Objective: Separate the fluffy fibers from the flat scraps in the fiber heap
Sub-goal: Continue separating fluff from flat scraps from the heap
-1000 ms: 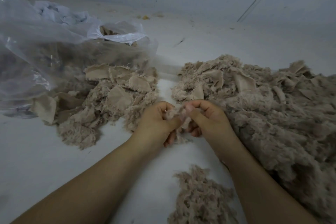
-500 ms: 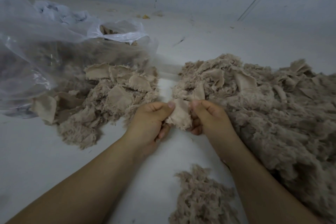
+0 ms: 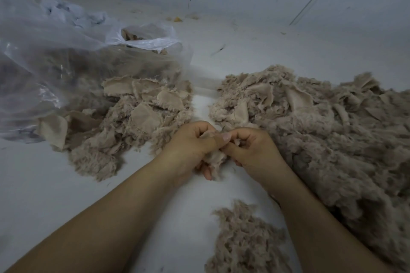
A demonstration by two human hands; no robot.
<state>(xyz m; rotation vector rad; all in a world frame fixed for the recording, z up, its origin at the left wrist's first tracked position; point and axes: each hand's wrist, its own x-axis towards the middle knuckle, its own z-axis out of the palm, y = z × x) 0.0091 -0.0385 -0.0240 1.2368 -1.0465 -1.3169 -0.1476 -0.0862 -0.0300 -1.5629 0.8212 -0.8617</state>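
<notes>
Both hands, left hand (image 3: pixel 192 144) and right hand (image 3: pixel 253 150), pinching one fuzzy scrap (image 3: pixel 214 158), fiber heap (image 3: pixel 332 131) at 3 o'clock.

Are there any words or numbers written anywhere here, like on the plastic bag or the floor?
None: no words, numbers or labels can be read anywhere.
The clear plastic bag shows only shine and creases, no print.
The dark marks on the white floor are specks and fibers, not writing.
The big fiber heap, the scrap in both hands and the small fluffy pile carry no tags.
</notes>
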